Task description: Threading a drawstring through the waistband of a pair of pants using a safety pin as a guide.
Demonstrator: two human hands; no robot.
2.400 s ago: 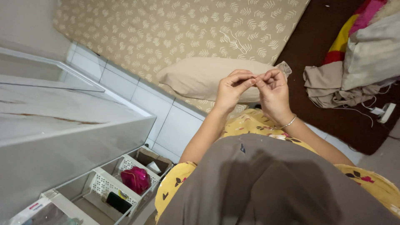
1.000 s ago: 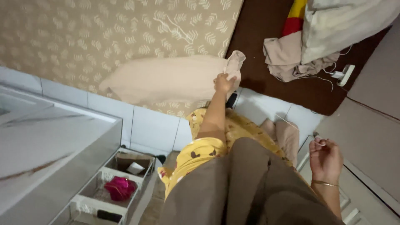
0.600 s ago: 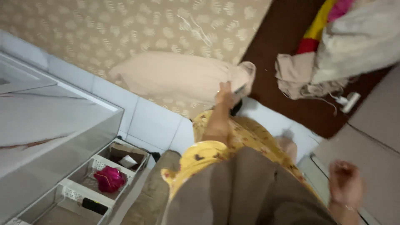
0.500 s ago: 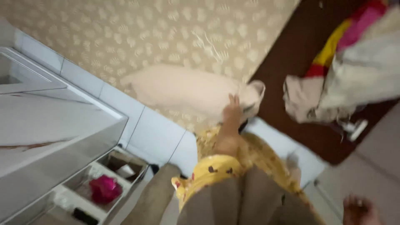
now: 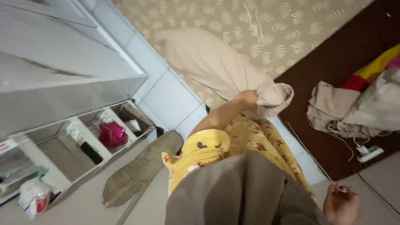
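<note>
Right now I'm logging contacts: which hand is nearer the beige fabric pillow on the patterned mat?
Left. The left hand grips the beige fabric pillow at its corner; the right hand is low by the person's side, well apart, pinching a thin thread.

Beige pillow, leaf-patterned tan mattress

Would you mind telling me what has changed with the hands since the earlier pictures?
The hands, first together before the chest, have parted. The left hand reached out and now grips the corner of the beige pillow. The right hand dropped to the side, pinching a thin thread. The pillow itself stayed on the patterned mat.
</note>
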